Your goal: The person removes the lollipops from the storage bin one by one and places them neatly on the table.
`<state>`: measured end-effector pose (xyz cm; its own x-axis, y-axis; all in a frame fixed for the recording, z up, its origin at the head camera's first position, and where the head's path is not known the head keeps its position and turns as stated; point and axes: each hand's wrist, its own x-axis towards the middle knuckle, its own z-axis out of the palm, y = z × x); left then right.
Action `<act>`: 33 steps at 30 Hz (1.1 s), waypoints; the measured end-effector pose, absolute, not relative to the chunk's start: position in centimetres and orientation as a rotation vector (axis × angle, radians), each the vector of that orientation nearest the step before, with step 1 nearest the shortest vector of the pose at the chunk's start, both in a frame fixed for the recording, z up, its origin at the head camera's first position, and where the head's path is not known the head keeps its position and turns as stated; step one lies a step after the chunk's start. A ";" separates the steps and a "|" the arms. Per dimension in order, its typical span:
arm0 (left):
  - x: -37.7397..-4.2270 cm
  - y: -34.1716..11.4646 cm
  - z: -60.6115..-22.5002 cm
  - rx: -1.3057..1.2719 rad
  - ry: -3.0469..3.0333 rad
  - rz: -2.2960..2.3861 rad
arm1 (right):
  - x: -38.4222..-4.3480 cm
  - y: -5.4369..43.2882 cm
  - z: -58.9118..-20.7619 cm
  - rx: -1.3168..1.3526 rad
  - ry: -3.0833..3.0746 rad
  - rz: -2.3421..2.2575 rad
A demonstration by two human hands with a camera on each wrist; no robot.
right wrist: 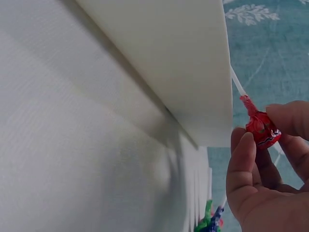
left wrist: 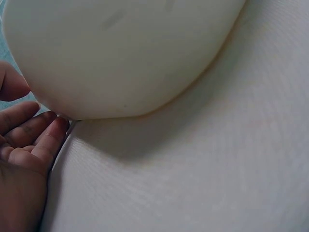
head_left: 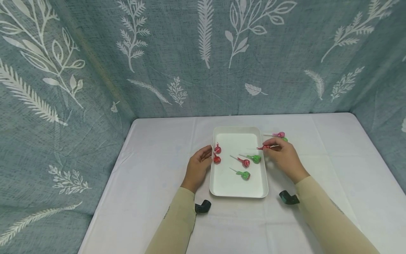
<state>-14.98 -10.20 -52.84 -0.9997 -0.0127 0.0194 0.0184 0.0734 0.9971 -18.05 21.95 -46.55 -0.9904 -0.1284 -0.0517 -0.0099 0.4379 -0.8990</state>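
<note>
My right hand [head_left: 284, 154] pinches a red-wrapped lollipop [head_left: 264, 147] above the tray's right rim, its stick pointing left over the tray. In the right wrist view the thumb and fingertips hold the lollipop's wrapped candy [right wrist: 263, 129]. The white rectangular tray [head_left: 234, 188] holds several lollipops. Two red lollipops lie along its left side, the nearer one [head_left: 217, 159] beside my left hand [head_left: 198, 167]. Another red lollipop [head_left: 245, 162] and two green ones, a far one [head_left: 255, 159] and a near one [head_left: 245, 175], lie further right. My left fingers touch the tray's left outer side.
Beyond the tray's right side, a pink lollipop [head_left: 280, 134] and a partly hidden green lollipop [head_left: 285, 139] lie by my right hand. White cloth [head_left: 158, 183] covers the table. A leaf-patterned blue-green curtain [head_left: 190, 53] hangs behind and at the sides.
</note>
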 end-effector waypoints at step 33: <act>-15.1 -10.3 -53.1 -0.023 -2.304 -2.101 | -16.8 23.9 -47.4 0.009 2.511 -1.685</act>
<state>-15.08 -10.27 -53.08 -0.9996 -0.0047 0.0275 0.0269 0.0923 0.9954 -16.80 23.93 -47.39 -0.9930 -0.0605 -0.1014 0.0709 0.3812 -0.9218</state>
